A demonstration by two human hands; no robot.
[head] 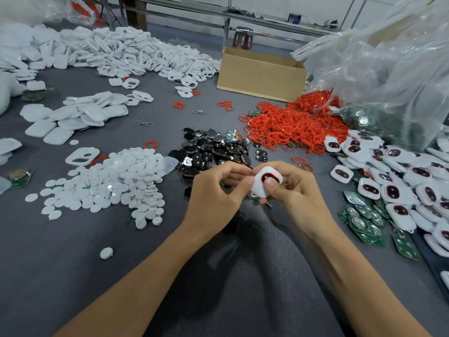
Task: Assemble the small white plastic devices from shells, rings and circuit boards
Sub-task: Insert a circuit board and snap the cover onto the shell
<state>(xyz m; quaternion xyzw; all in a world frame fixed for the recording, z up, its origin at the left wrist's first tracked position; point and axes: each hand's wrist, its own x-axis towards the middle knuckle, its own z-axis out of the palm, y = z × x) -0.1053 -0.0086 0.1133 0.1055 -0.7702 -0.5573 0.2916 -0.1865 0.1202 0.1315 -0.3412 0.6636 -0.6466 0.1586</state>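
My right hand [289, 188] grips a small white device shell [263, 184] with a red ring and dark insert in its window; the thumb presses on its face. My left hand [216, 190] is beside it, fingers curled, its thumb tip touching the shell's left edge. Just beyond the hands lies a heap of black inserts [213, 148]. Red rings [291, 127] are piled at centre right. Finished white devices [393, 176] and green circuit boards [364, 215] lie to the right.
White round discs [116, 181] are heaped at left, white back covers [75, 117] further left, and open white front shells [136, 52] across the far left. A cardboard box [261, 74] stands behind. A large clear plastic bag [388, 74] fills the upper right. Two metal clips [144, 123] lie loose.
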